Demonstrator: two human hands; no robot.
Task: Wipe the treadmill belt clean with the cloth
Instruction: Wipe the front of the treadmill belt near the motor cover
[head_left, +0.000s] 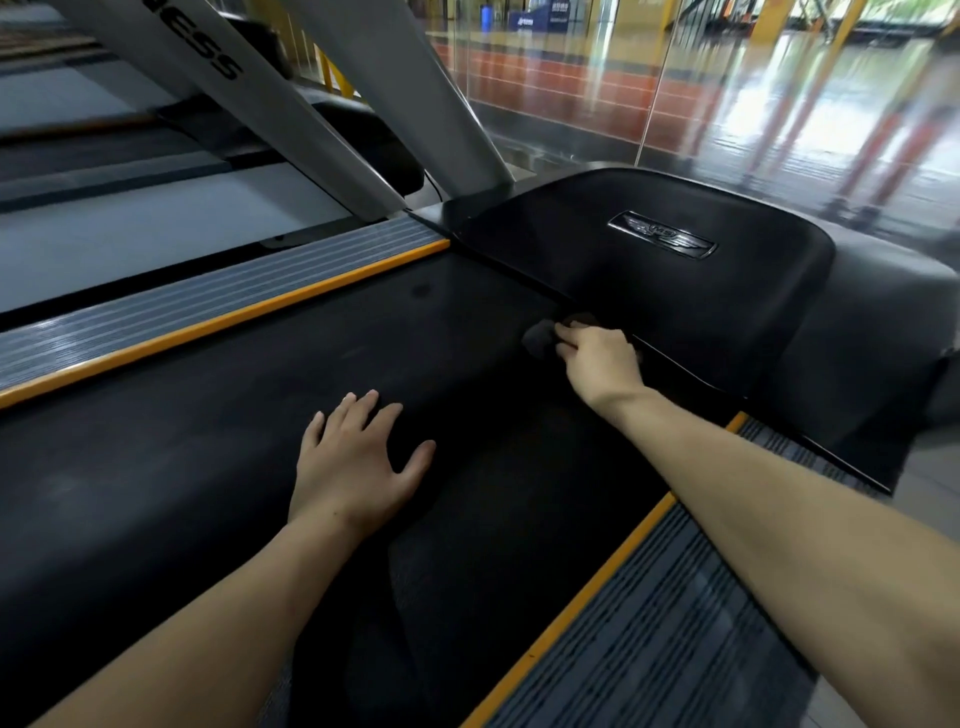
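Left hand (358, 457) flat, fingers spread, grasping nothing, on mid treadmill belt (218, 431). Right hand (597, 358) clenched on dark cloth (540, 338), pressed at belt's front edge against black motor cover (649, 291).

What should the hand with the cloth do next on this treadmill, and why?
Probably drag the dark crumpled cloth back along the black treadmill belt toward the person. The right hand holds it at the belt's far end, against the glossy black motor cover, while the left hand rests flat, open, on the belt.
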